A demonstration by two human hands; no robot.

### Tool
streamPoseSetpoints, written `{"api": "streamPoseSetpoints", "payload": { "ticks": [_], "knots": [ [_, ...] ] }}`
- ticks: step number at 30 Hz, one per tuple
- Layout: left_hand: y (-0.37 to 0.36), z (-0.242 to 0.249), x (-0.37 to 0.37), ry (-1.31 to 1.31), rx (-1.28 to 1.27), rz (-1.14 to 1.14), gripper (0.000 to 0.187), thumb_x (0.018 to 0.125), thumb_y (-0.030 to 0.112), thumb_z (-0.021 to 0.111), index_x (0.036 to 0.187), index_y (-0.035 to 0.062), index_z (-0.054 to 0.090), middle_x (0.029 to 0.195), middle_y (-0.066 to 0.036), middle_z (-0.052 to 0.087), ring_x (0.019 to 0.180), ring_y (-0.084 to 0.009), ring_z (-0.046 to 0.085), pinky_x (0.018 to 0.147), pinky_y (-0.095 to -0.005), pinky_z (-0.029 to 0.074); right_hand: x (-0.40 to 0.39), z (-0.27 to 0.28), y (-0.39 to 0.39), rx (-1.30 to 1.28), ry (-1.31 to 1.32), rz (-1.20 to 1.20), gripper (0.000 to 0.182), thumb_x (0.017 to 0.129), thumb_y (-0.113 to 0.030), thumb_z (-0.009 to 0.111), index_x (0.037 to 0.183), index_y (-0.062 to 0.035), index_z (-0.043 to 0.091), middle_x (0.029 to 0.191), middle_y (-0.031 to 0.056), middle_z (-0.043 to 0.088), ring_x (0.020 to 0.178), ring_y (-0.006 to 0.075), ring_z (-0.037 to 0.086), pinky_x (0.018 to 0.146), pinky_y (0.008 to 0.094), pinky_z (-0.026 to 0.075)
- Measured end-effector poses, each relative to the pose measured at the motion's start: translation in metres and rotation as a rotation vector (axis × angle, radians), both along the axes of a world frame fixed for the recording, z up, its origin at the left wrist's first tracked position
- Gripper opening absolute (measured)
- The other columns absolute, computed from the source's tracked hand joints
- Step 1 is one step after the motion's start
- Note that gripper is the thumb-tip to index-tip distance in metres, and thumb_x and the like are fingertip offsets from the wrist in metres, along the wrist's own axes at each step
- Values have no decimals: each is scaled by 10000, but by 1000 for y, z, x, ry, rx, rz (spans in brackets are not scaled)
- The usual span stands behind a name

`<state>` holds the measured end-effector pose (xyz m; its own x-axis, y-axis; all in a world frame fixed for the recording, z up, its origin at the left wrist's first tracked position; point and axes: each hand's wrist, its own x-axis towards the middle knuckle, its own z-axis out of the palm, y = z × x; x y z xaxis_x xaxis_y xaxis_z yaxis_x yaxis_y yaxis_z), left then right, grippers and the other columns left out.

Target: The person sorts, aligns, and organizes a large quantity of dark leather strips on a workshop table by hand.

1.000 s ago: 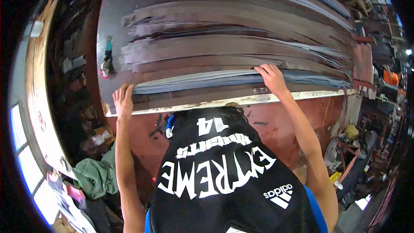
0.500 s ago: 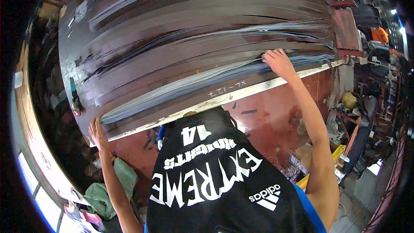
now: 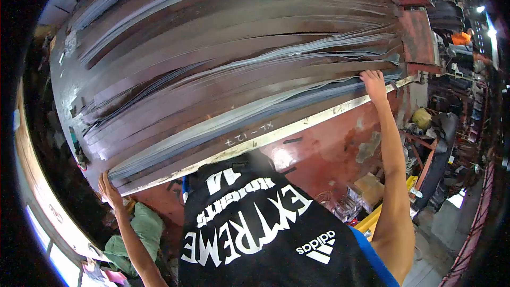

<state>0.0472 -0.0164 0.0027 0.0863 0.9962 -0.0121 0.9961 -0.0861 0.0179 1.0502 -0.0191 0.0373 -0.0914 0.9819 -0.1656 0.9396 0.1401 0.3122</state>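
Observation:
A stack of long, thin dark-grey strips (image 3: 249, 109), with many layered edges showing, lies lengthwise along the near side of a table. The front strip (image 3: 207, 146) carries the chalk marking "XL-127". At the stack's left end, my left hand (image 3: 110, 192) has its fingers stretched out against the strip ends. My right hand (image 3: 373, 84) is near the right end, its fingers bent over the upper edges of the strips. The fingertips are partly hidden there.
More stacks of strips (image 3: 239, 18) cover the table behind. A pale wooden edge (image 3: 287, 130) runs along its front. A reddish metal block (image 3: 417, 34) stands at the right end. Below are a red floor (image 3: 329, 154), a green sack (image 3: 143, 228) and cluttered boxes (image 3: 369, 188).
My right hand has slid rightward along the strips toward their right end. My left hand stays at the left end. The whole view has shifted slightly.

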Motion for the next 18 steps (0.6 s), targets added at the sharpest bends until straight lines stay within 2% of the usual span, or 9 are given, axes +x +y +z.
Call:
{"api": "streamPoseSetpoints", "payload": {
  "ticks": [3, 4, 7, 8, 11, 12, 13, 15, 18],
  "knots": [
    [-2, -2, -3, 58, 18, 1, 478, 900, 0, 472, 1364, 98, 528, 1361, -181, 529, 1230, -380, 507, 1011, -483, 408, 34, -3, -2, -29, -116, -33, 136, 910, -185, 584, 1005, -102, 634, 984, 53, 639, 987, 265, 600, 950, 436, 415],
    [-2, -2, -5, 74, -21, 54, 481, 901, 11, 472, 1370, 101, 523, 1379, -173, 523, 1238, -375, 505, 1023, -483, 395, 45, -2, -3, -42, -138, -23, 150, 884, -162, 581, 1010, -110, 643, 980, 47, 635, 960, 263, 597, 899, 418, 440],
    [-3, 2, -2, 167, -52, 45, 478, 902, 5, 476, 1367, 99, 526, 1374, -165, 529, 1237, -364, 508, 1033, -475, 382, 68, 3, -5, -139, -231, -101, 137, 897, -159, 565, 983, -83, 639, 985, 57, 632, 974, 266, 583, 885, 410, 440],
    [-1, 4, -1, 101, -20, 21, 454, 907, 2, 478, 1348, 91, 540, 1357, -161, 544, 1227, -356, 515, 1036, -470, 375, 73, 4, -6, -113, -235, -63, 183, 856, -138, 564, 1010, -76, 641, 1027, 66, 635, 984, 270, 587, 884, 407, 453],
    [0, 8, 3, 98, -51, 42, 427, 916, 3, 470, 1327, 80, 553, 1336, -159, 562, 1205, -359, 527, 1026, -470, 383, 104, -2, -11, -168, -269, -105, 227, 838, -129, 556, 1041, -71, 639, 1079, 75, 633, 1000, 271, 593, 860, 397, 485],
    [1, 9, 5, 91, -42, 21, 405, 926, 18, 461, 1317, 66, 555, 1319, -161, 574, 1188, -367, 535, 1019, -468, 390, 103, 4, -11, -150, -263, -134, 205, 847, -106, 558, 1037, -89, 634, 1000, 64, 648, 992, 256, 621, 868, 397, 503],
    [3, 11, 6, 95, -57, 21, 405, 926, 18, 461, 1317, 66, 555, 1319, -161, 574, 1188, -367, 535, 1019, -468, 390, 109, 2, -14, -164, -261, -131, 205, 847, -106, 558, 1037, -89, 634, 1000, 64, 648, 992, 256, 621, 868, 397, 503],
    [3, 13, 4, 66, -60, 12, 393, 932, 25, 457, 1313, 52, 552, 1306, -173, 581, 1180, -373, 539, 1015, -473, 393, 131, 1, -16, -226, -353, -222, 203, 857, -97, 547, 1039, -72, 632, 1030, 87, 661, 975, 280, 644, 869, 422, 519],
    [4, 18, 1, 119, -117, 31, 420, 906, 6, 452, 1313, 44, 547, 1300, -187, 585, 1208, -376, 527, 1035, -471, 388, 160, -5, -19, -248, -333, -208, 199, 879, -90, 518, 1035, -53, 637, 1082, 111, 670, 982, 323, 653, 859, 437, 535]
  ]
}}
